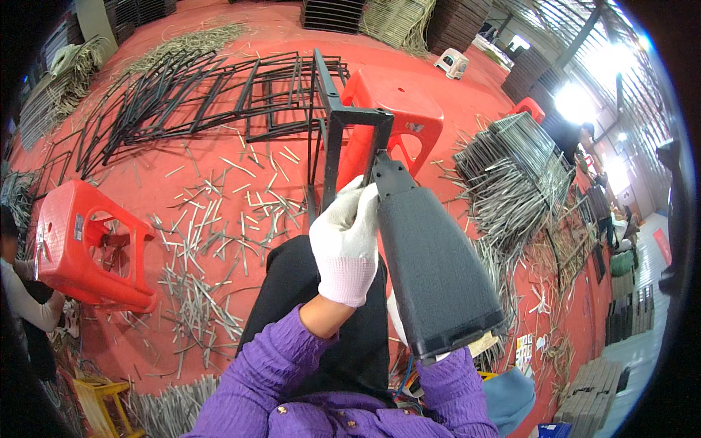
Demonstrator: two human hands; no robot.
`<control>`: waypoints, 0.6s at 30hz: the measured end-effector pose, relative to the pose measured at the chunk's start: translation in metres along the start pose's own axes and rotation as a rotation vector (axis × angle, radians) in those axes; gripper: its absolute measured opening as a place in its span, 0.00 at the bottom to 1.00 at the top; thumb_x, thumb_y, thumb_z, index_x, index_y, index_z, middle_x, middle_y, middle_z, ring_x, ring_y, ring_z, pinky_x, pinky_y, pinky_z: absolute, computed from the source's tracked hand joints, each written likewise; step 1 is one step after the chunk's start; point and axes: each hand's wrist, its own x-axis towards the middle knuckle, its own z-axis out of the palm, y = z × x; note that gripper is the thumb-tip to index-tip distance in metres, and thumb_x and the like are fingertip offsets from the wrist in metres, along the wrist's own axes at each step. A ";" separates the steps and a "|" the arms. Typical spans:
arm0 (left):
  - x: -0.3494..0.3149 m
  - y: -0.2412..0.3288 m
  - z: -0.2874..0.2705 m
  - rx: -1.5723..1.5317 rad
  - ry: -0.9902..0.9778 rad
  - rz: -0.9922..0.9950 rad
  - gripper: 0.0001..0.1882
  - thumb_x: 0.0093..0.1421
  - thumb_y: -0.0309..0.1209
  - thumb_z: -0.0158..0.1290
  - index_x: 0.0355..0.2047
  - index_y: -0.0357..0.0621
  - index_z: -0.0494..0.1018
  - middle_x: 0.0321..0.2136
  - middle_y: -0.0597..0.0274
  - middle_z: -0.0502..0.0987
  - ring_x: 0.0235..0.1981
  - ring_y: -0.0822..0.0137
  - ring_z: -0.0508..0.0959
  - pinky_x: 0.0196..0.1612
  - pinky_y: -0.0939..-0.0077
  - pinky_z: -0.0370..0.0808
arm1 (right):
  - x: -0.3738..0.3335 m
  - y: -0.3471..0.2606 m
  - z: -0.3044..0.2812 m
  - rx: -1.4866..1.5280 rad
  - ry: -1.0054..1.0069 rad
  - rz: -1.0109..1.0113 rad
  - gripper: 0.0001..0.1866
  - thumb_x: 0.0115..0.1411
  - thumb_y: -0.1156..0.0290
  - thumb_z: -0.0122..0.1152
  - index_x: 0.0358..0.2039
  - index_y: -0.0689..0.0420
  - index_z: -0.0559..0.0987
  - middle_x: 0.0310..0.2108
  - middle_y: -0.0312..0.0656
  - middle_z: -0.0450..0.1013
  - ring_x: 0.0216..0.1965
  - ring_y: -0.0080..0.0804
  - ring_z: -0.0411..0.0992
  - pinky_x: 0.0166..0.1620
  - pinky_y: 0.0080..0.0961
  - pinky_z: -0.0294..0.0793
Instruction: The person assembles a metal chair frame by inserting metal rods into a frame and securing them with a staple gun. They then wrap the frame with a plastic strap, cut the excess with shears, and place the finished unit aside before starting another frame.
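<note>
My left hand (343,241), in a white knit glove, is closed around a tube of a black metal frame (334,124) standing in front of me. Its thumb lies beside the narrow end of a dark grey tapered piece (434,263) whose exact kind I cannot tell. That end has a black fitting with small round holes or fasteners and meets the frame. The wide end, edged in black, points toward me on the right. My right sleeve (456,387) runs up behind this piece. My right hand's fingers are hidden there; only a little white glove shows beside it.
A red plastic stool (401,102) stands behind the frame, another (91,244) at the left beside a co-worker's arm (36,299). Black metal frames (197,95) lie farther back. Grey strips (197,299) litter the red floor, and a strip-covered pile (511,168) sits at the right.
</note>
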 end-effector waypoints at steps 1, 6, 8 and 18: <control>0.001 0.000 0.000 0.009 0.003 0.025 0.11 0.65 0.27 0.54 0.39 0.28 0.79 0.34 0.54 0.82 0.39 0.71 0.78 0.45 0.78 0.73 | -0.001 -0.001 0.001 0.205 0.021 0.058 0.16 0.62 0.70 0.58 0.48 0.64 0.77 0.38 0.44 0.79 0.36 0.37 0.77 0.40 0.30 0.75; -0.004 -0.003 -0.004 0.044 0.013 -0.036 0.12 0.66 0.28 0.53 0.39 0.27 0.79 0.37 0.54 0.82 0.41 0.72 0.78 0.46 0.78 0.72 | -0.012 -0.002 0.004 0.276 0.055 0.122 0.16 0.58 0.71 0.61 0.47 0.61 0.78 0.40 0.45 0.78 0.41 0.41 0.76 0.45 0.34 0.74; -0.010 -0.006 -0.009 0.098 -0.013 -0.019 0.12 0.66 0.28 0.53 0.39 0.27 0.78 0.38 0.53 0.81 0.42 0.72 0.77 0.47 0.77 0.72 | -0.022 0.000 0.002 0.227 0.044 0.135 0.17 0.57 0.71 0.62 0.47 0.60 0.79 0.41 0.45 0.78 0.42 0.42 0.76 0.46 0.35 0.74; -0.021 -0.016 -0.015 -0.041 0.013 -0.266 0.13 0.66 0.29 0.54 0.39 0.26 0.79 0.41 0.61 0.79 0.33 0.80 0.73 0.37 0.84 0.70 | -0.026 0.004 0.002 0.240 -0.054 0.048 0.19 0.53 0.70 0.66 0.47 0.59 0.79 0.41 0.44 0.79 0.44 0.41 0.76 0.48 0.36 0.74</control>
